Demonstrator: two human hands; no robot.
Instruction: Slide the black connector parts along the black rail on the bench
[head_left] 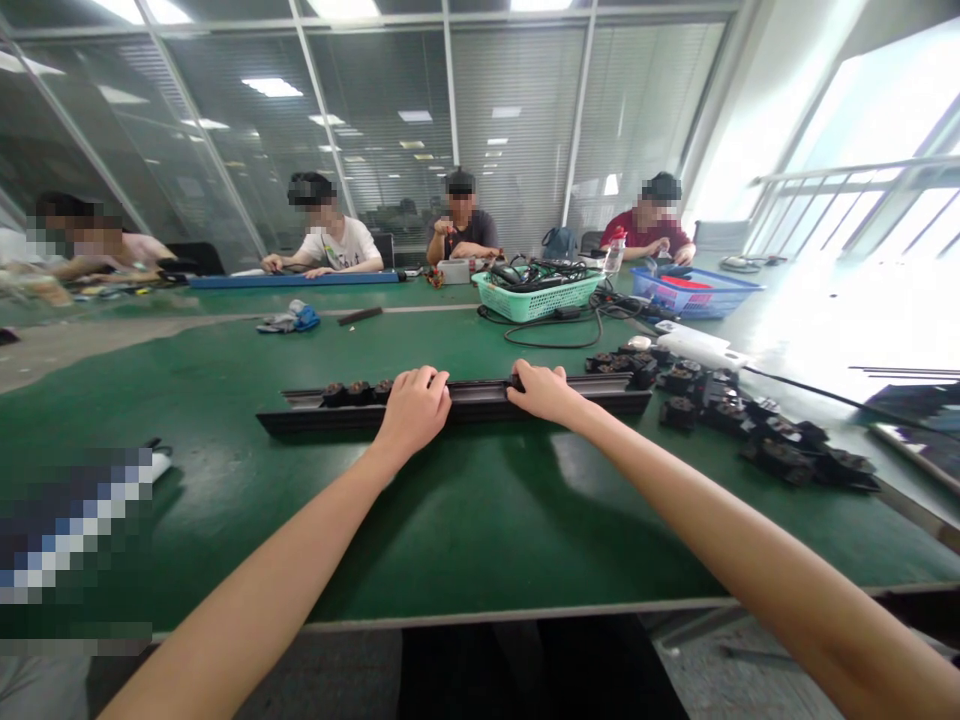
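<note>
A long black channel rail (480,395) with a silvery inner strip lies across the green table in front of me. Several small black socket modules (351,393) with coppery parts sit inside its left portion. My left hand (416,405) is closed over the rail just right of these modules; whatever lies beneath its fingers is hidden. Farther right, my right hand (544,392) curls onto the rail, thumb and fingers closed around a small black piece mostly covered by them. Between both hands a stretch of the channel shows bare.
More black modules (780,450) lie piled at the right beside a white power strip (701,345). Behind stand a green basket (540,300) of cables and a blue basket (697,295). A grey-blue glove (289,318) lies left. Several people sit across the table.
</note>
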